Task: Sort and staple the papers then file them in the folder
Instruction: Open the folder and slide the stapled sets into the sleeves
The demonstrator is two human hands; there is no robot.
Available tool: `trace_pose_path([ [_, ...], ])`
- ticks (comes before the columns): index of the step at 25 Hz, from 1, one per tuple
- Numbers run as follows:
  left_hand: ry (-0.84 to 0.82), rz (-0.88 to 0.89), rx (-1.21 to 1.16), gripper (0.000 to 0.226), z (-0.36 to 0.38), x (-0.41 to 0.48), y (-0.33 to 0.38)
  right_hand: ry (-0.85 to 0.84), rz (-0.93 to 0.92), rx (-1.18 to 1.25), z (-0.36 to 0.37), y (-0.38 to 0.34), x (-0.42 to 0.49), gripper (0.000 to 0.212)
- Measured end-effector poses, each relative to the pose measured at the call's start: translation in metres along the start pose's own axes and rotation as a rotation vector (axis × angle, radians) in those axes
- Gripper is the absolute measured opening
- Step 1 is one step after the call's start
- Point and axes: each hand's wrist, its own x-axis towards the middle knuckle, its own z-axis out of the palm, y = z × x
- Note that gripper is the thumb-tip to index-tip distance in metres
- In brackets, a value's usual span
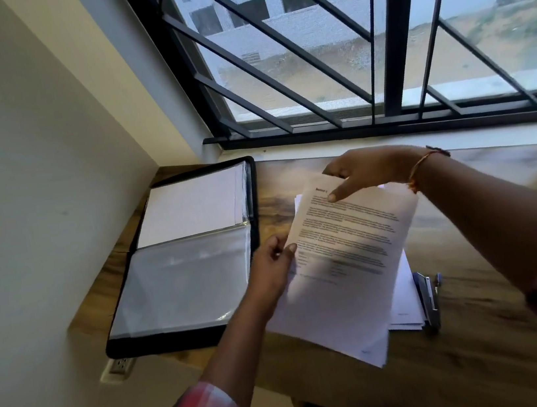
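the left hand (274, 264) has its fingers and thumb clamped on the left edge of the white printed sheet of paper (351, 236), thumb on the front. the right hand (369, 172) lays its thumb on the front near the heading, its fingers reaching past the top edge; whether they close on the sheet from behind cannot be told. the sheet is held tilted above the loose stack of white papers (403, 301) on the brown wood-grain desk (489, 362).

a single sheet is light and limp, and would likely sag or crease if taken by one corner (two edges, as here, looks the safer hold). the thin sheets probably slide over one another, so the stack may fan out when squared.

the blue and silver stapler (430, 304) lies just beside the stack's right edge. the black zip folder with clear plastic sleeves (187, 276) lies open to the left, near the sheet, with white paper in its far pocket. nothing appears to block the way to either. further out are a white wall socket (120, 363) and a dark-barred window (309, 59).
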Motion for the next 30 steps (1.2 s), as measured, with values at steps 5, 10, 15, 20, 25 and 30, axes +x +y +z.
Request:
trace_pose_path([
  [5, 0.156, 0.190, 0.171, 0.017, -0.052, 0.026, 0.057, 0.060, -0.035, 0.043, -0.005, -0.011, -0.010, 0.011],
  [10, 0.594, 0.096, 0.461, 0.022, -0.080, 0.032, 0.008, 0.550, 0.076, 0.197, 0.015, -0.006, -0.001, 0.015],
  [15, 0.299, -0.225, 0.777, 0.039, -0.063, 0.016, -0.064, 0.674, 0.245, 0.367, 0.060, 0.025, 0.007, 0.029],
  [20, 0.330, -0.149, 0.883, 0.016, -0.061, 0.005, -0.075, 0.670, 0.290, 0.563, 0.078, 0.047, -0.002, 0.033],
  [25, 0.369, -0.167, 0.952, 0.016, -0.061, 0.003, -0.068, 0.576, 0.258, 0.622, 0.084, 0.053, -0.015, 0.031],
  [30, 0.482, -0.273, 0.722, 0.013, -0.074, 0.013, -0.059, 0.410, 0.263, 0.495, 0.084, 0.061, -0.019, 0.027],
])
